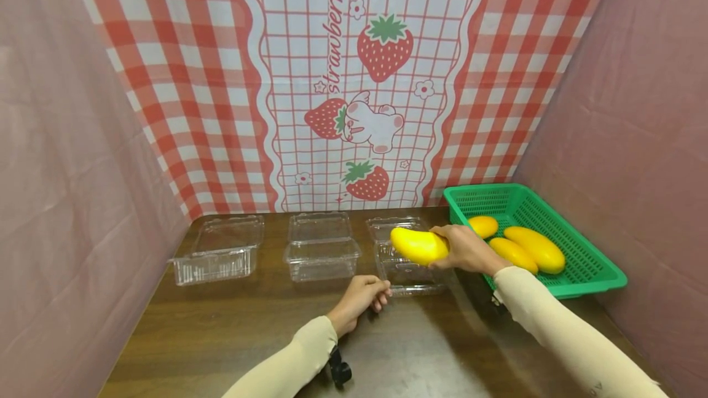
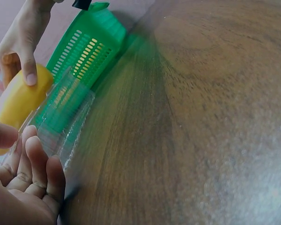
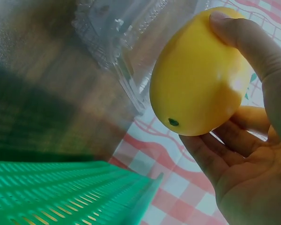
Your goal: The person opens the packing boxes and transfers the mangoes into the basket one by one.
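My right hand (image 1: 464,249) grips a yellow mango (image 1: 416,245) and holds it above the right-hand clear plastic clamshell container (image 1: 412,290), whose lid is folded back. In the right wrist view the mango (image 3: 196,79) shows a small dark green stem end, with the thumb on one side and the fingers beneath. My left hand (image 1: 362,300) is at that container's near left corner, its thumb and forefinger pinching the rim. In the left wrist view the other fingers (image 2: 36,161) are loosely bent beside the container's wall (image 2: 68,117).
At the right stands a green slotted basket (image 1: 600,269) with several mangoes (image 1: 533,249) in it. Two more lidded clear containers, one in the middle (image 1: 322,269) and one at the left (image 1: 216,266), sit with lids raised. A checked strawberry cloth (image 1: 354,78) hangs behind the wooden table (image 1: 249,336).
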